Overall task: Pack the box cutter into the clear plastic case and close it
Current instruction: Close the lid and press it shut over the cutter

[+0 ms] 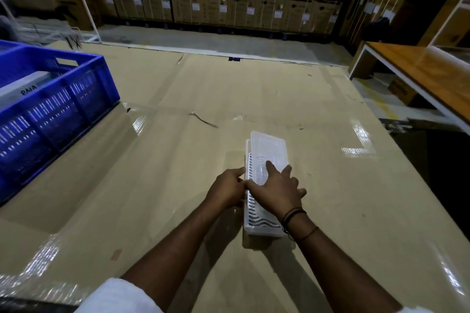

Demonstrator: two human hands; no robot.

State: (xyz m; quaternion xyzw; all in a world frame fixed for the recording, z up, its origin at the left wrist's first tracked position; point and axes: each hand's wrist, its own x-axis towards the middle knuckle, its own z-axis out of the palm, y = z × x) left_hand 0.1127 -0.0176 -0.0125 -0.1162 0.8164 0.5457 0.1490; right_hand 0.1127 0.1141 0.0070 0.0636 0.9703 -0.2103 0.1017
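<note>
Case (pixel 264 185) first: I see the clear plastic case lying on the cardboard-covered table (pixel 229 89) with its long axis running 12 to 6, lid (pixel 269 150) skewed toward 1 o'clock and not seated. I cannot make out the box cutter through the plastic. My right hand (pixel 277 190) lies flat on the lid, fingers spread wide. My left hand (pixel 227 189) pinches the case's 9 o'clock edge. Closing likely means swinging the lid back into line. A blue crate (pixel 50 109) sits well off at 10 o'clock.

Your white sleeve (pixel 119 296) shows at seven o'clock; dark cord bracelets (pixel 296 221) circle your right wrist, forearms bare.
</note>
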